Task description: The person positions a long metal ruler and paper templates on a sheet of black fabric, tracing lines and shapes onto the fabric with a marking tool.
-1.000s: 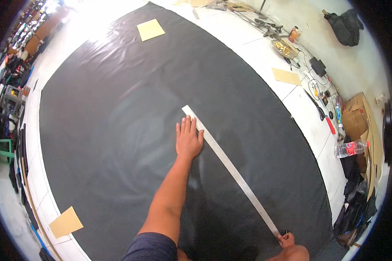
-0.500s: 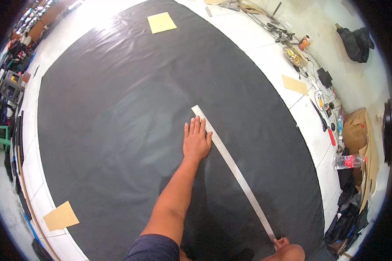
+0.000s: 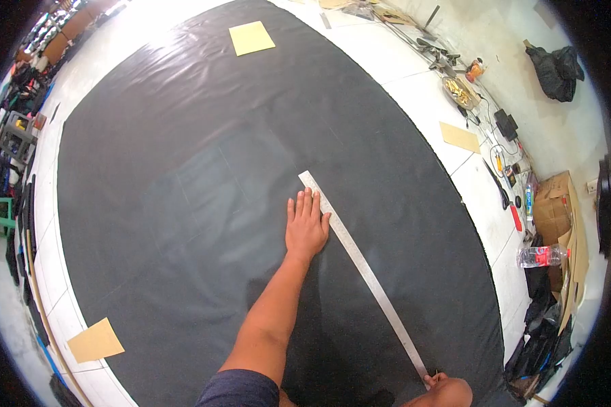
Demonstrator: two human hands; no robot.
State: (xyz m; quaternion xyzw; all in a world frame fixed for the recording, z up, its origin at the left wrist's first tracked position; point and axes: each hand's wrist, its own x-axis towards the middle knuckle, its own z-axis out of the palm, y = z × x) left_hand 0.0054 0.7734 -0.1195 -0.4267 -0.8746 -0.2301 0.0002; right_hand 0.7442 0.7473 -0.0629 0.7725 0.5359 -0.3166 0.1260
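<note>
Black sheet (image 3: 204, 197): spread flat. Metal ruler (image 3: 366, 273): diagonal on the sheet. Left hand (image 3: 307, 227): arm extended, palm down, open — fingertips forward, touching the ruler's far end. Right hand (image 3: 437, 381): fingers bent at the near end — grip cannot be determined.

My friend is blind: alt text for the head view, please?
A person's left hand lies flat, fingertips at a long metal ruler on a black sheet; the right hand is at the ruler's near end. A yellow card lies beyond.
</note>
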